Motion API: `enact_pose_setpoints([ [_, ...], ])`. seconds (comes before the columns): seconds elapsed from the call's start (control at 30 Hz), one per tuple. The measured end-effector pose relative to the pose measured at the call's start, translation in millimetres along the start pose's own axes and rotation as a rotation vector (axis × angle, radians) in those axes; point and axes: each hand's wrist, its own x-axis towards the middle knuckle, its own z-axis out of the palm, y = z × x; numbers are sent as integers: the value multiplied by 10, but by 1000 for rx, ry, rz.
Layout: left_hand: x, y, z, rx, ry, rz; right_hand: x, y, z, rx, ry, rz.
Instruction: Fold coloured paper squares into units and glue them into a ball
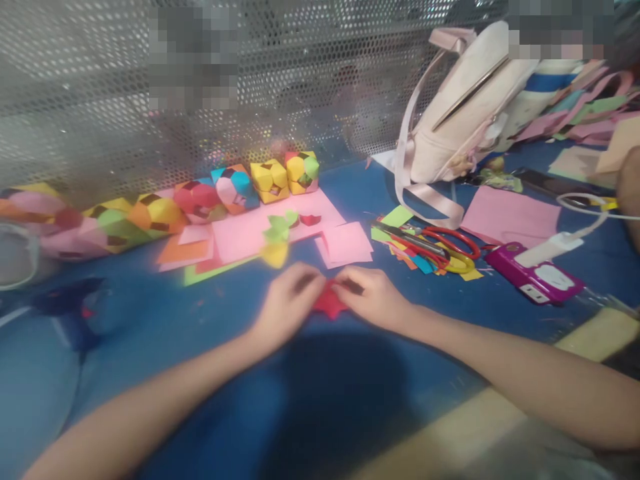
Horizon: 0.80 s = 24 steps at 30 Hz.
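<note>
Between my two hands is a small piece of red paper (330,301), low over the blue surface. My left hand (290,297) pinches its left side, and my right hand (373,293) grips the right side with bent fingers. Parts of the paper are hidden behind the fingers. Just beyond my hands lie pink paper squares (347,244). Folded green paper pieces (279,228), a yellow folded piece (275,255) and a small red folded piece (310,219) rest near a larger pink sheet (240,233).
Colourful folded paper balls (197,199) line the perforated metal panel (320,93). On the right are red-handled scissors (453,237), paper scraps, a purple power strip (537,273) and a pale backpack (460,113). A dark blue glue gun (73,307) lies left. Another person's arm (629,190) shows at the right edge.
</note>
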Motion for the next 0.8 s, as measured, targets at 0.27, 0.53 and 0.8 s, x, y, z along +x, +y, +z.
enact_pose_setpoints([
  [0.27, 437, -230, -502, 599, 228, 134, -3, 31, 24, 14, -42, -28],
  [0.53, 445, -430, -475, 525, 163, 146, 1, 35, 27, 29, -52, -40],
  [0.8, 320, -332, -283, 356, 73, 87, -5, 35, 30, 43, -53, -59],
])
